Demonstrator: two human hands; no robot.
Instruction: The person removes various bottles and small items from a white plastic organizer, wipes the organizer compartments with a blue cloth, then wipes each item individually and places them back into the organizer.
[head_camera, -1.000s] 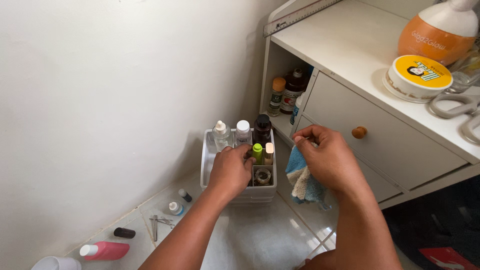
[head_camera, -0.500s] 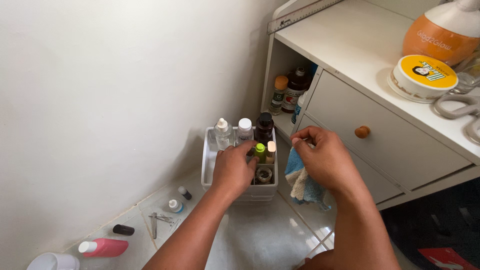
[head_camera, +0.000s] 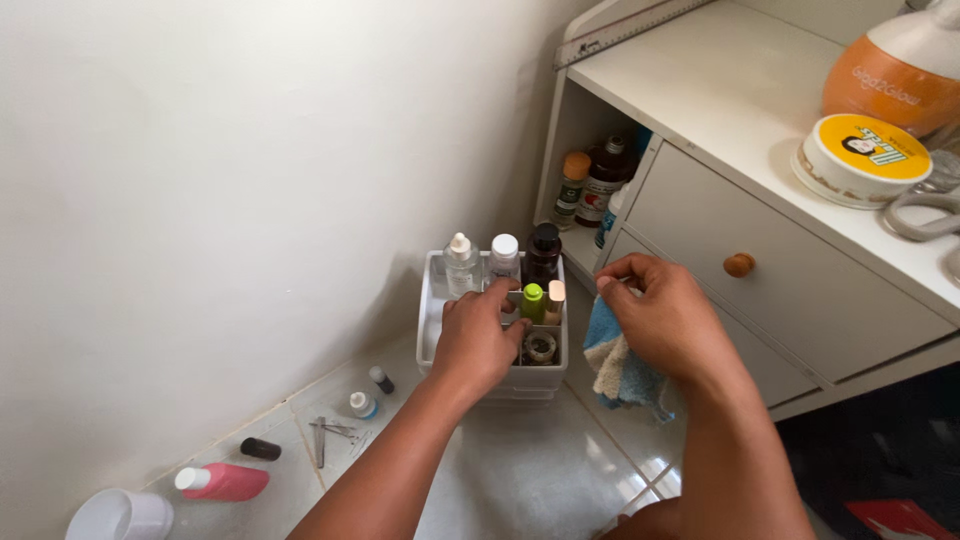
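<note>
Beside drawer knob (head_camera: 739, 265): right hand (head_camera: 668, 320) pinching cloth (head_camera: 618, 362); left hand (head_camera: 478, 335) over organizer (head_camera: 434, 300).

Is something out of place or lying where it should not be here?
Yes. A pink bottle and a small black bottle lie on their sides on the floor, beside loose metal tools, outside the white organizer.

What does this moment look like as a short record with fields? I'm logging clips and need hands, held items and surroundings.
left hand: left hand reaches into the white organizer box, fingers among its small items
right hand: right hand holds a blue and cream cloth beside the box
box contents: clear dropper bottle, white-capped bottle, dark bottle, green-capped tube
floor: pink bottle, small vials, metal tools
cabinet: white cabinet, round yellow-lidded tin on top
</note>
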